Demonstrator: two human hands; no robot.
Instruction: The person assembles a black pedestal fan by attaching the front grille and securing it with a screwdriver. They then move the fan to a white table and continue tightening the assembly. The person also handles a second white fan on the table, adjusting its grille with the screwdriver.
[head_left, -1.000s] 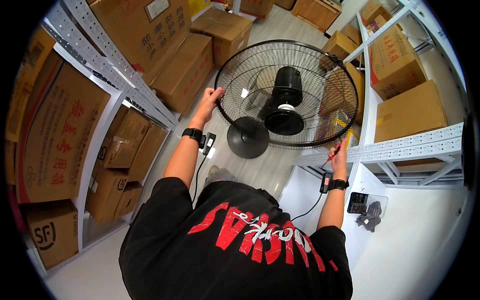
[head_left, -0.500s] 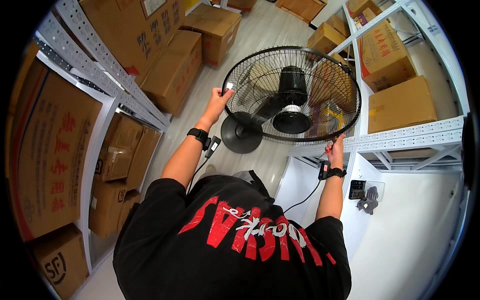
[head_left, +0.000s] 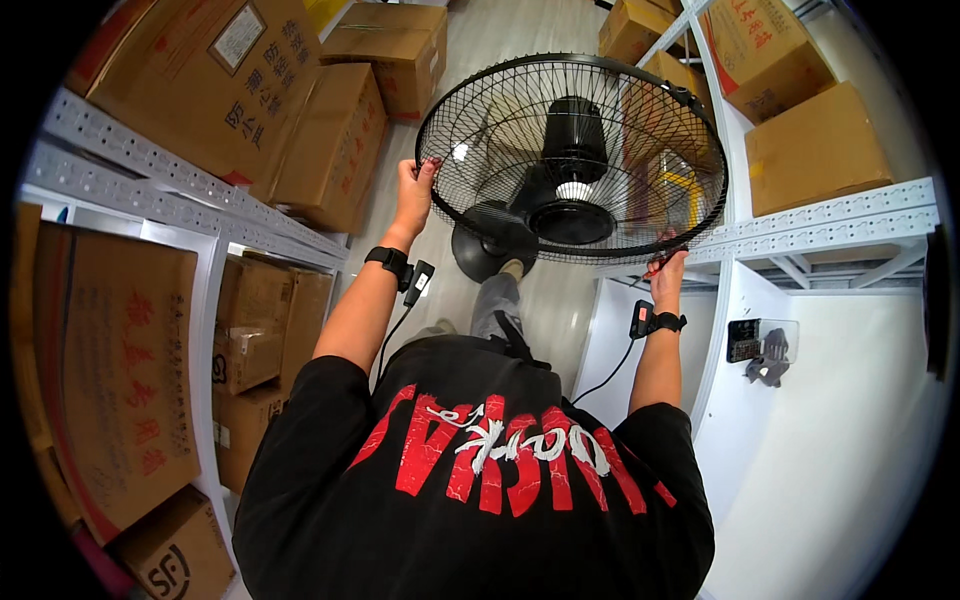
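Note:
A black pedestal fan (head_left: 575,140) with a round wire cage stands in front of me, its face tipped upward. Its round base (head_left: 485,243) rests on the floor, partly hidden behind the cage. My left hand (head_left: 413,195) is closed around the cage's left rim. At the lower right rim, my right hand (head_left: 668,278) is closed on the cage. A slim red-handled tool, perhaps a screwdriver, shows between its fingers, mostly hidden. Both wrists carry black straps with small cabled devices.
Cardboard boxes (head_left: 335,150) line the left side, with more on a white metal rack (head_left: 185,205). On the right, a rack beam (head_left: 830,212) runs close to my right hand, with boxes above it. A small black case (head_left: 743,340) and grey item (head_left: 768,368) lie on a white shelf.
My view has shifted forward, and one of my feet now shows beside the fan's base. The fan head sits higher and farther tipped in view. Both hands keep their hold on the rim.

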